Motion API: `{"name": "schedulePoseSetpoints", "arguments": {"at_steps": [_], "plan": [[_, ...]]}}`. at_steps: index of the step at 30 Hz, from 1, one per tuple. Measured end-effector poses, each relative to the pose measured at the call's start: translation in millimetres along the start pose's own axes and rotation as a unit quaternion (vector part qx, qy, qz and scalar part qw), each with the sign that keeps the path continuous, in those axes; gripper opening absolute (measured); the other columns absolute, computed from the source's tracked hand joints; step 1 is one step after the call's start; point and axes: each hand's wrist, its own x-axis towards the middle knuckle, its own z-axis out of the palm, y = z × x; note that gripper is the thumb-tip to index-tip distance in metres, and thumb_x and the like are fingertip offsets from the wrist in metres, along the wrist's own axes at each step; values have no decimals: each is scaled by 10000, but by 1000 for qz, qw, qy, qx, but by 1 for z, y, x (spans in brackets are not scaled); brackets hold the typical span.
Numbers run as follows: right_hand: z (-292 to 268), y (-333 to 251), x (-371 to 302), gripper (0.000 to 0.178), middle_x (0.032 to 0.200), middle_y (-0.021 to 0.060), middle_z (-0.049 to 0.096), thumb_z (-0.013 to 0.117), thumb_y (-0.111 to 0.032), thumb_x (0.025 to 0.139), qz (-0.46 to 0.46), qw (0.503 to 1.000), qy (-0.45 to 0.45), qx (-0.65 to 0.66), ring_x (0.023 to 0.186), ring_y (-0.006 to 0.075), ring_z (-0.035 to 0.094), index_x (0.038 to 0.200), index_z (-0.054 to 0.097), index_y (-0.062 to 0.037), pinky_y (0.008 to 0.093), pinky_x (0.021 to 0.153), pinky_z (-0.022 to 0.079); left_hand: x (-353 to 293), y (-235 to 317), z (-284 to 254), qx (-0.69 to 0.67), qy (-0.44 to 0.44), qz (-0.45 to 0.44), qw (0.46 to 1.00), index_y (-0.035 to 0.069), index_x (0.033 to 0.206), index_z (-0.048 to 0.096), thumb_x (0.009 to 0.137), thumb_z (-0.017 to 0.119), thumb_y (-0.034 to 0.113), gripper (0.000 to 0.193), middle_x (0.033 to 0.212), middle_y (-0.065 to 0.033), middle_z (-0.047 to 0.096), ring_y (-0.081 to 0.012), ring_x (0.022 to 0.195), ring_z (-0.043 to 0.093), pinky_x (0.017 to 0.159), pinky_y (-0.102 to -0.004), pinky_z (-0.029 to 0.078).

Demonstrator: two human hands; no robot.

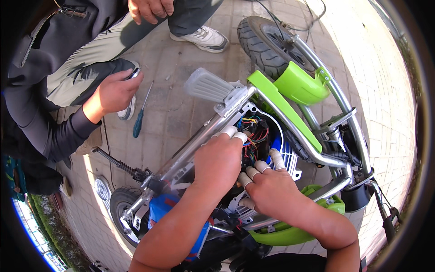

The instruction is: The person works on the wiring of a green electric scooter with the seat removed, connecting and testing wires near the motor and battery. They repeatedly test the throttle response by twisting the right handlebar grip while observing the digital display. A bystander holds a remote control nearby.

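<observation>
An electric scooter with green panels (285, 109) and a silver frame (195, 143) lies on its side before me. Its opened compartment shows a tangle of coloured wires (260, 133). White covers wrap the fingertips of both my hands. My left hand (219, 156) reaches in from the near left, fingers bent and pinched together at the wires. Across from it, my right hand (274, 188) curls its fingers over the dark bundle at the wires' near end. Their tips sink out of sight, so what exactly they grip is hidden. A blue part (275, 146) sits beside the right fingers.
A teal-handled screwdriver (138, 123) lies on the paving (172, 104). At left, another person's hand (117, 93) holds a small dark object; a second hand (152, 9) hangs near a knee. Scooter wheels (269, 43) stick out far and near left. A blue bag (165, 208) lies under my left forearm.
</observation>
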Motion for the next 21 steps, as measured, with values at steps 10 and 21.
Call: {"name": "schedulePoseSetpoints", "arguments": {"at_steps": [10,21], "plan": [[15,-1,-13,556,1183,131,607,675,-380,814,-19,993,110,-35,1265,316,494,1264,636,-55,653,1137,195,-8,-7,2,-69,33,42,996,73,1071,690,815,641,18,266,1071,-151,636,-369,893,637,776,-464,515],[9,-2,-12,584,1162,129,602,679,-381,810,-11,996,75,-45,1257,313,509,1238,612,11,687,1120,183,-16,-8,-12,-160,-73,50,983,30,975,701,821,645,49,165,960,-188,658,-389,882,636,783,-468,503]]}}
